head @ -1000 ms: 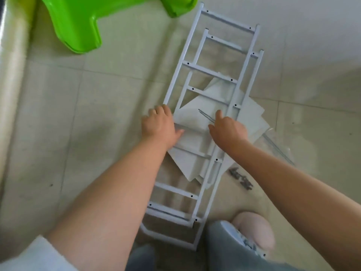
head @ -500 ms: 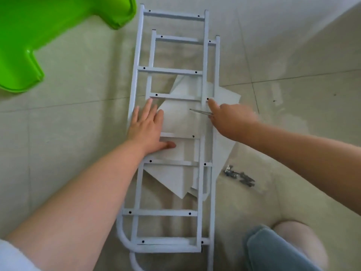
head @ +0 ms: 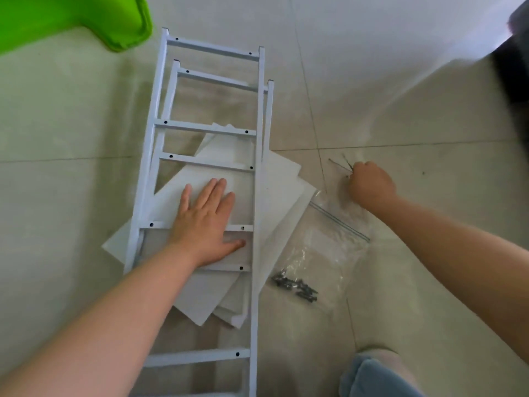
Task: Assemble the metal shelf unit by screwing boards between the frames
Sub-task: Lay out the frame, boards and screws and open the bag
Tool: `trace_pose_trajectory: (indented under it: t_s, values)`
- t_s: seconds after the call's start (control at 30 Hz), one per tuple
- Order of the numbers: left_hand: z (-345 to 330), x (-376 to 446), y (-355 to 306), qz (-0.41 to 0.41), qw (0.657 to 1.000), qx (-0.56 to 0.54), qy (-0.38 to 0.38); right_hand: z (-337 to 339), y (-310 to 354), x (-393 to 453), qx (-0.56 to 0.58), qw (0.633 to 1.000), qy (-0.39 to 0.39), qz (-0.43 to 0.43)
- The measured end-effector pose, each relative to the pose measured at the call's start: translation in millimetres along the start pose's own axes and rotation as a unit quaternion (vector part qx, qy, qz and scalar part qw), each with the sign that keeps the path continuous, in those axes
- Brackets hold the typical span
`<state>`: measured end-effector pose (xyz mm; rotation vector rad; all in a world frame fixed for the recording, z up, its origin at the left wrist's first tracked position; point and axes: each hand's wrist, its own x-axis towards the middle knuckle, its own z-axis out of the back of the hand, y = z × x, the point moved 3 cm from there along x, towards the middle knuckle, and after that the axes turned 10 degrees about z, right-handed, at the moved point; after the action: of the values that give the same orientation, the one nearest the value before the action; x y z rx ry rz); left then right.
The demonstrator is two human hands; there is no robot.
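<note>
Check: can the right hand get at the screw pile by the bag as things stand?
Probably yes. The screws lie bare on the floor on the clear bag's near edge, nothing over them. The right hand is beyond the bag, but its grip is taken by thin metal rods, so it should drop those first.

A glossy pale beige tiled floor (head: 71, 196) with thin dark grout lines reflects soft daylight, a bright green plastic stool (head: 71, 15) standing at its upper left.

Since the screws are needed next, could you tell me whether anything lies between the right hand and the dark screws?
Nothing solid: between the right hand and the dark screws lies only the clear plastic zip bag, flat on the floor.
</note>
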<state>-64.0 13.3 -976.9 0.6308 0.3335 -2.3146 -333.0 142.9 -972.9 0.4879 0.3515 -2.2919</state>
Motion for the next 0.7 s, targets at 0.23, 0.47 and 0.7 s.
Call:
trace_pose_trajectory:
  t_s: [0.23,0.47,0.7]
  values:
    - [20.2,-1.2,-18.7,0.045,0.999,0.016,0.025,-14.9,-32.7,-4.7,0.082,0.996,-0.006,-0.044]
    - [22.9,-16.4,-18.7,0.078,0.996,0.004,0.043,-20.8,-16.5,-5.8,0.079,0.997,-0.024,0.004]
    - [19.6,-37.3,6.8,0.106,0.994,-0.024,-0.013,-11.7,0.6,-6.4,0.028,0.999,-0.010,-0.018]
